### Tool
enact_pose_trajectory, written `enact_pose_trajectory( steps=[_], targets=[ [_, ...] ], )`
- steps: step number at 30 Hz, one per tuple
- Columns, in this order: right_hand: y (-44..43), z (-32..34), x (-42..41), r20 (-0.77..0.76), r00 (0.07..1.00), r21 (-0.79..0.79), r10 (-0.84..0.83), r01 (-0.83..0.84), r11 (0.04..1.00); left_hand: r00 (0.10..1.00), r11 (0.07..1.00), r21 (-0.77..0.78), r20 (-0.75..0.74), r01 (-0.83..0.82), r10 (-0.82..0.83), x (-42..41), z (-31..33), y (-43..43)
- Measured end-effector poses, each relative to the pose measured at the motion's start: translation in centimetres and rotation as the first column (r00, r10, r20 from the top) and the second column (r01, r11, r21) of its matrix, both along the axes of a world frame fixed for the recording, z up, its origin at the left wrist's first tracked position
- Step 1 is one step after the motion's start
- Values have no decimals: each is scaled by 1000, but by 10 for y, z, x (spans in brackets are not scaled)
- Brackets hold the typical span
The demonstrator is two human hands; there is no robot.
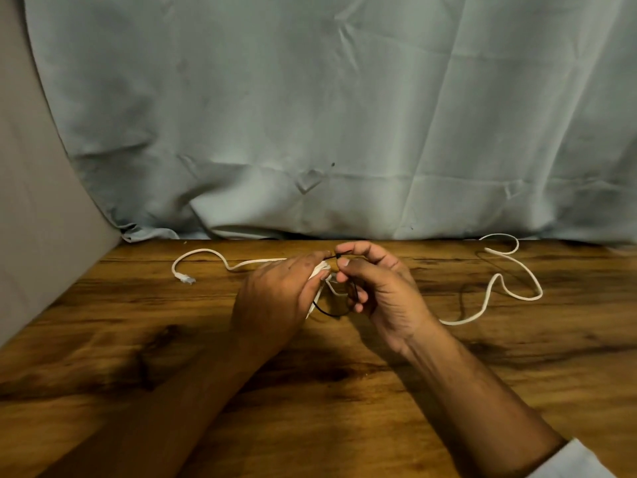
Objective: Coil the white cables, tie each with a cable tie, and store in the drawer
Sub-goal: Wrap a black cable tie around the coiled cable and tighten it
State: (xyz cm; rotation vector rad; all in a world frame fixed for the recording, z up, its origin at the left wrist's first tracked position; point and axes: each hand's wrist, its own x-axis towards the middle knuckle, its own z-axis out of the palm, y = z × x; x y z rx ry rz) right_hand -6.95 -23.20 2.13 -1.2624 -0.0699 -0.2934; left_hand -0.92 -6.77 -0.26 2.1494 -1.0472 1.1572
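1. Currently the work stands at the tying step for one white cable (320, 270). A small gathered bunch of it sits between the two hands at the middle of the table's far half, and a black cable tie (331, 313) loops round beneath it but is not yet drawn tight.
2. The coil looks far from complete: a tail runs out leftward along the wood and ends in a plug (186, 279).
3. A loose white length (499, 277) snakes over the right side. It may be the same cable or a second one; the right wrist hides where it leads.
4. The left hand (275, 294) grips the white bunch, its fingers curled round it.
5. The right hand (382, 291) pinches the tie's upper end between thumb and forefinger, with the other fingers curled loosely below.
6. Left to do, by this judgement: cinch the tie, gather and bind whatever lies loose, then stow it all. No drawer is in view.
7. Around them lie the wooden table (103, 339) and a pale cloth (310, 115) hanging behind it.
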Motion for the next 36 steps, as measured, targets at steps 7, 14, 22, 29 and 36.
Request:
enact_pose_trajectory(
  steps=[7,14,22,29,36],
  targets=[
    [6,0,-3,70,996,-61,-47,52,997,998,999,-9,-41,54,-54,-1,-2,-1],
    [6,1,-2,95,989,-35,-110,114,993,984,994,7,-144,110,-108,2,-2,-1],
    [-8,11,-4,177,966,56,-187,180,982,936,980,-49,-290,195,-200,-4,2,-6],
    [-5,4,-2,157,980,-49,-119,128,991,924,965,-45,-280,259,-261,-6,1,-8],
    [-3,-1,2,157,977,27,-147,145,989,914,960,-96,-294,262,-279,-8,1,-8]
  ],
)
